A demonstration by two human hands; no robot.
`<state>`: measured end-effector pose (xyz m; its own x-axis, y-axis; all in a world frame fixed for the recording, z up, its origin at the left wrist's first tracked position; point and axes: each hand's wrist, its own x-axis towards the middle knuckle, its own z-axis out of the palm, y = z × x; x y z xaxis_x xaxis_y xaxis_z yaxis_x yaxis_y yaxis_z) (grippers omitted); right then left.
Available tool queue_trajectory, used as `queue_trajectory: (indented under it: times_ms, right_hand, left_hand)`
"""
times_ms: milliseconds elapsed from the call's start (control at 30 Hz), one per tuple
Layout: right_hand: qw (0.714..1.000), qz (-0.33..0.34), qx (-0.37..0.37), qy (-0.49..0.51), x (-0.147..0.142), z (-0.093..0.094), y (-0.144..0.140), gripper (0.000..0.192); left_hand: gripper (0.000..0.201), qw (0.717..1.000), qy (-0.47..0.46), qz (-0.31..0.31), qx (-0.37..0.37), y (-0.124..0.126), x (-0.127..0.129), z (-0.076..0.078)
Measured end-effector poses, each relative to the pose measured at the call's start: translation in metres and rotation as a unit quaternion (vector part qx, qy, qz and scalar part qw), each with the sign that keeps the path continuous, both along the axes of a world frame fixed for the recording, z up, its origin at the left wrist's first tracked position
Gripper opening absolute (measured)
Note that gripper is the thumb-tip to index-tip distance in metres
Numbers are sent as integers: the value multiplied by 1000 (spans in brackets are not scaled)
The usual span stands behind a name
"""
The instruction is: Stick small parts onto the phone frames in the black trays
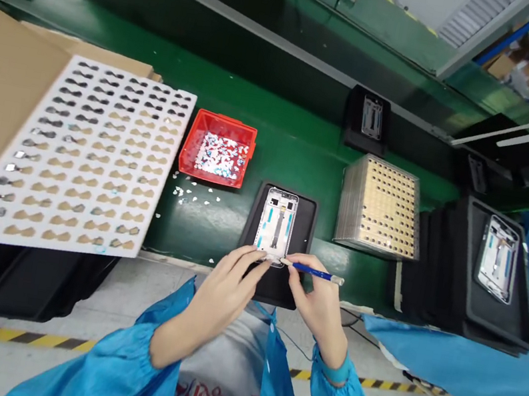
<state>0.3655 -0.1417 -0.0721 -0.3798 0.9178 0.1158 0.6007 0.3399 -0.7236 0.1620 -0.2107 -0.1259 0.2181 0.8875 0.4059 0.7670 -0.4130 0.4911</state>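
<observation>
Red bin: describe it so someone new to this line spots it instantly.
Start at the green conveyor belt. Between the big white parts tray on the left and the black tray under the hands sits the red bin. It is the only red thing there, shallow, full of small shiny scraps, some spilled beside it.

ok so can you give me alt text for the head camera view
A person's left hand steadies a white phone frame on a black tray while the right hand holds a blue pen tool to its lower end. A red bin and a white parts sheet lie to the left.
</observation>
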Motion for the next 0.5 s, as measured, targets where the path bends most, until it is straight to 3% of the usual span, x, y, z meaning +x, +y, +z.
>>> queue_trajectory:
  times_ms: [200, 500]
  right_hand:
    - [996, 29, 43, -73, -5, -2, -3, 21]
    - [983, 51, 79, -159, -14, 4, -8, 20]
  left_hand:
    - [50, 996, 68, -49, -18, 12, 5, -21]
    - [44, 995, 90, -40, 18, 14, 4, -13]
